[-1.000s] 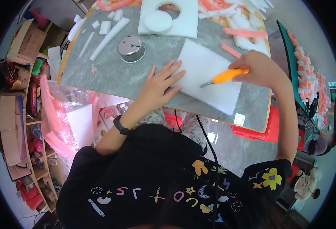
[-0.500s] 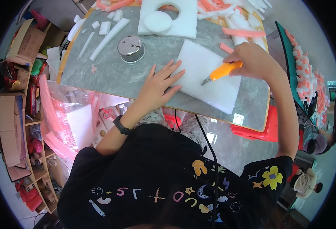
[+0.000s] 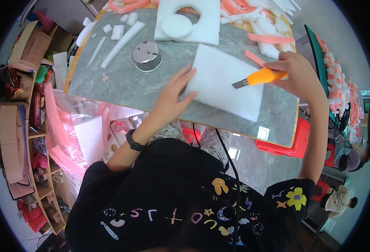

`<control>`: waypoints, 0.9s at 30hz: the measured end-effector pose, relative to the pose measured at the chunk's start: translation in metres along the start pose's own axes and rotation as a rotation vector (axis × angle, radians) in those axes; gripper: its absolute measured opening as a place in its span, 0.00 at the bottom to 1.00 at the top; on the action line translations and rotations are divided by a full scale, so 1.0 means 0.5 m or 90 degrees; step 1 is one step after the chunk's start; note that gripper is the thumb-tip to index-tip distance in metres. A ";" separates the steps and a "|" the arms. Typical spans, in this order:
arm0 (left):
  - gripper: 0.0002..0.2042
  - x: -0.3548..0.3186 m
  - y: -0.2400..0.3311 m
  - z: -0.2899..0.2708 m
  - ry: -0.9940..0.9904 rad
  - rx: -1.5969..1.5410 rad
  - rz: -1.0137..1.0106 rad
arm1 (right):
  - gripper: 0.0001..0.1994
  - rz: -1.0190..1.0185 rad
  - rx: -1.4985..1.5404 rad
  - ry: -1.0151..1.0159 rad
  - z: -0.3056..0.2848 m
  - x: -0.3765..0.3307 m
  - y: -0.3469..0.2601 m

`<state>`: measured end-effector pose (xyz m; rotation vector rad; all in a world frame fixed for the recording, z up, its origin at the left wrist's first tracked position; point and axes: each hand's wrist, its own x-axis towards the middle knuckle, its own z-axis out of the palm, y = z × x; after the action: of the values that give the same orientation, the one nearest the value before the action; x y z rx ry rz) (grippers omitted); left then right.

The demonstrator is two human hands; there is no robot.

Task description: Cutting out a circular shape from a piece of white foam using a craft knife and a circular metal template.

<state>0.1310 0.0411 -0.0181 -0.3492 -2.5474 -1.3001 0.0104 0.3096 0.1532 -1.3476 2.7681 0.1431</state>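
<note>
A white foam sheet (image 3: 229, 82) lies on the grey table (image 3: 122, 86). My left hand (image 3: 174, 94) presses flat on the sheet's left edge, fingers spread. My right hand (image 3: 296, 73) grips an orange utility knife (image 3: 260, 77) whose blade tip rests on the sheet's upper right part. A round metal tin (image 3: 147, 54) stands left of the sheet, apart from both hands.
At the table's far side lies a white foam slab with a round hole (image 3: 199, 21) and a cut foam disc (image 3: 176, 26). White foam strips (image 3: 122, 38) lie far left, pink strips (image 3: 267, 38) far right. Red stools (image 3: 283, 143) stand below the table; cardboard boxes (image 3: 25, 50) fill the left.
My right hand has carried the knife up and away from me along the foam sheet, from its near right part to its upper right. My left hand has stayed pressed on the sheet.
</note>
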 end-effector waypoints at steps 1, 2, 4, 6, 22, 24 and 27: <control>0.27 0.003 -0.004 0.002 0.071 -0.099 -0.058 | 0.19 0.056 0.027 0.019 0.003 -0.016 0.000; 0.27 0.007 -0.003 0.000 0.072 -0.099 -0.060 | 0.18 0.110 0.054 0.036 0.009 -0.030 0.000; 0.29 0.019 0.010 -0.006 0.076 -0.199 -0.180 | 0.16 0.170 0.163 0.123 0.082 -0.058 0.004; 0.29 0.032 0.025 -0.006 0.051 -0.197 -0.209 | 0.15 0.281 0.355 0.191 0.160 -0.075 -0.006; 0.21 0.038 0.064 -0.012 -0.261 -0.647 -0.385 | 0.12 0.398 0.844 0.224 0.259 -0.099 -0.059; 0.21 0.032 0.064 -0.004 -0.253 -0.666 -0.375 | 0.12 0.406 0.843 0.237 0.256 -0.099 -0.065; 0.21 0.032 0.064 0.004 -0.243 -0.705 -0.357 | 0.13 0.414 0.848 0.256 0.256 -0.099 -0.063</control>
<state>0.1260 0.0625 0.0101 -0.0475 -1.9359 -3.0441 0.0673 0.3431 0.0291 -0.1196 2.3775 -1.7013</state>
